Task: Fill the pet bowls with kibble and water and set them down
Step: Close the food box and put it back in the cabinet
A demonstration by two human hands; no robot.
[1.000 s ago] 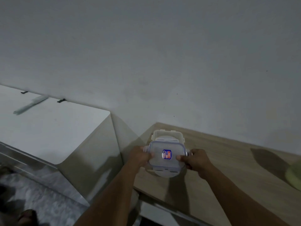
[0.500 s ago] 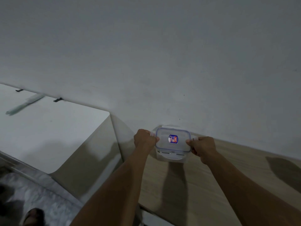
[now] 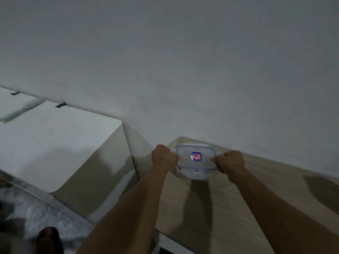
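A clear plastic container (image 3: pixel 196 167) with a blue-rimmed snap lid and a small blue and red sticker sits at the far left corner of the wooden counter (image 3: pixel 238 208), close to the wall. My left hand (image 3: pixel 164 156) grips its left side clip. My right hand (image 3: pixel 230 163) grips its right side clip. What is inside the container cannot be made out. No pet bowls are in view.
A white appliance top (image 3: pixel 55 147) with a pale handle lies to the left, lower than the counter, with a narrow gap between them. A grey wall rises right behind the counter. Speckled floor (image 3: pixel 33 213) and a dark shoe show at bottom left.
The container has gone from mid-counter toward the far corner by the wall, both hands still on its sides. The green object at the right edge has left the view.
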